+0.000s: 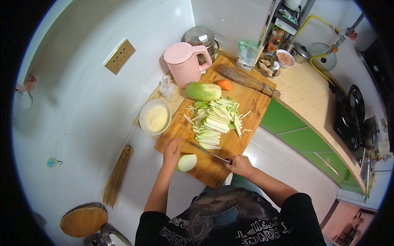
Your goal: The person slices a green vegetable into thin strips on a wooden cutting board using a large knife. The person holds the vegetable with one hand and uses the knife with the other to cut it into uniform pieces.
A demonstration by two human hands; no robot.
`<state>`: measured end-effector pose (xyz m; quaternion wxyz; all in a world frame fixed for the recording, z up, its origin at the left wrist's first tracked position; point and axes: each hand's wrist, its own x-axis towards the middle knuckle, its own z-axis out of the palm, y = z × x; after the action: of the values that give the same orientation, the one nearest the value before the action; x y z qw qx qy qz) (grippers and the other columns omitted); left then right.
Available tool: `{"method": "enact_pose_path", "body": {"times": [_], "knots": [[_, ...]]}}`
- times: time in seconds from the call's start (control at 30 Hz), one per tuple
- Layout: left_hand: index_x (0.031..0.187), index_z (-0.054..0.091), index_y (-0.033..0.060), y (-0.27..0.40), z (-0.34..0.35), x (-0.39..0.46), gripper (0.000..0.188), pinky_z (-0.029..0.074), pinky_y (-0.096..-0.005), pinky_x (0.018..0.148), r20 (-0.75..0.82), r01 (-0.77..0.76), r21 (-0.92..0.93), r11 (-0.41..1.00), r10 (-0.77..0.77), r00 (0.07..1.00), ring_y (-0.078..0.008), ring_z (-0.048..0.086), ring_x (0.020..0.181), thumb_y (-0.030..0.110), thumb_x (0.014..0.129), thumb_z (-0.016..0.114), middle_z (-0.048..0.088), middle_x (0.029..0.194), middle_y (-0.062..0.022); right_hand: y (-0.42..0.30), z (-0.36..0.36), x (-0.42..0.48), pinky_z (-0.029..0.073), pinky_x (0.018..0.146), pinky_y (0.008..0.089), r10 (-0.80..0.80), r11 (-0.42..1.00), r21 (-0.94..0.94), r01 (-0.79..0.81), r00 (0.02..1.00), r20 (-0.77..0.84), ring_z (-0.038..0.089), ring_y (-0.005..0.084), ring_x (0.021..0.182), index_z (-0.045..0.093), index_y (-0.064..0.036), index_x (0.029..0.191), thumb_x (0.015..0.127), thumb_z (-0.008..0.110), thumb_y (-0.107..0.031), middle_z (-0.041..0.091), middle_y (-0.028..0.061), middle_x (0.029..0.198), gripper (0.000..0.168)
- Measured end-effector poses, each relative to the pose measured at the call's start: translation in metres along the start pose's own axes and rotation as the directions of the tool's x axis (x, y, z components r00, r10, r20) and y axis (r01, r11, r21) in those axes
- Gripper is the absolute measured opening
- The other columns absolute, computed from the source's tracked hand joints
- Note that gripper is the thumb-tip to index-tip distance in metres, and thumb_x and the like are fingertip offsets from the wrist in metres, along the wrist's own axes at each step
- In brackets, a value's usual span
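Note:
My right hand (240,165) grips the handle of a kitchen knife (212,153), its blade slanting up and left just over the wooden cutting board (234,178). My left hand (172,152) is raised by the board's left edge, thumb apart, with nothing visible in it. Close beside it lies a cut piece of pale green radish (187,163), its white face turned right. Beyond the blade spreads a pile of radish strips (215,118), with overlapping slices at its near end. Farther back are a larger radish piece (203,91) and a carrot piece (224,85).
A bowl of pale yellow powder (157,118) stands left of the board. Behind are a pink electric kettle (183,63) and a straw brush (243,78) lying across the board. The speckled counter (303,89) curves right towards a black stove (347,123).

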<state>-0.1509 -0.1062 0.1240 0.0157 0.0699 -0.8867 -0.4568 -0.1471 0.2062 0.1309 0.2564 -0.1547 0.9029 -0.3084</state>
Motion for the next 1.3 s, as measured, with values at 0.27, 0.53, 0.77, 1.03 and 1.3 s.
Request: {"method": "enact_pose_path", "body": {"times": [0.27,0.53,0.77,1.03,1.3], "knots": [[0.136,0.034,0.0075,-0.021,0.002,-0.069,0.084,0.033,-0.044,0.103,0.287,0.023,0.298,0.954,-0.112,0.951,-0.04,0.037,0.123,0.019,0.065,0.078,0.035,0.135,-0.0221,-0.001,0.003,0.034,0.046,0.048,0.0292,0.104,0.825,0.49,-0.282,0.928,0.357,0.058,0.0141,0.049,0.065,0.001,0.099,0.08,0.062,-0.021,0.06,0.0064,0.06,0.03],[0.141,0.025,0.011,0.0,-0.011,-0.058,0.101,0.031,-0.0444,0.106,0.424,0.043,0.295,0.955,-0.171,0.889,-0.0412,0.03,0.128,0.006,0.057,0.08,0.026,0.141,-0.022,0.01,-0.032,0.066,0.046,0.046,0.0289,0.182,0.881,0.39,-0.267,0.953,0.241,0.056,0.0139,0.044,0.065,0.0,0.095,0.078,0.061,-0.021,0.058,0.0057,0.055,0.027],[0.137,0.03,0.0121,-0.007,-0.012,-0.058,0.09,0.035,-0.0453,0.103,0.444,-0.017,0.317,0.948,-0.132,0.886,-0.0424,0.034,0.125,0.002,0.061,0.076,0.03,0.138,-0.0226,0.029,-0.062,0.095,0.045,0.042,0.0297,0.147,0.923,0.318,-0.215,0.963,0.225,0.057,0.0161,0.044,0.062,0.002,0.074,0.073,0.063,-0.021,0.059,0.0084,0.055,0.024],[0.13,0.038,0.0106,-0.006,-0.001,-0.065,0.075,0.038,-0.0463,0.097,0.326,0.003,0.363,0.932,-0.13,0.937,-0.0426,0.041,0.117,0.006,0.065,0.075,0.04,0.128,-0.0217,0.046,-0.086,0.118,0.048,0.048,0.0309,0.096,0.971,0.189,-0.146,0.963,0.252,0.059,0.0179,0.047,0.063,0.002,0.07,0.074,0.066,-0.024,0.06,0.0074,0.055,0.027],[0.129,0.039,0.0124,-0.011,0.009,-0.066,0.075,0.04,-0.0458,0.095,0.211,0.11,0.344,0.932,-0.192,0.958,-0.0421,0.042,0.116,0.011,0.063,0.076,0.044,0.122,-0.023,0.065,-0.118,0.134,0.042,0.042,0.0262,0.133,0.954,0.232,-0.192,0.959,0.249,0.052,0.0111,0.044,0.063,0.0,0.073,0.077,0.07,-0.022,0.055,0.0034,0.051,0.023]]}}
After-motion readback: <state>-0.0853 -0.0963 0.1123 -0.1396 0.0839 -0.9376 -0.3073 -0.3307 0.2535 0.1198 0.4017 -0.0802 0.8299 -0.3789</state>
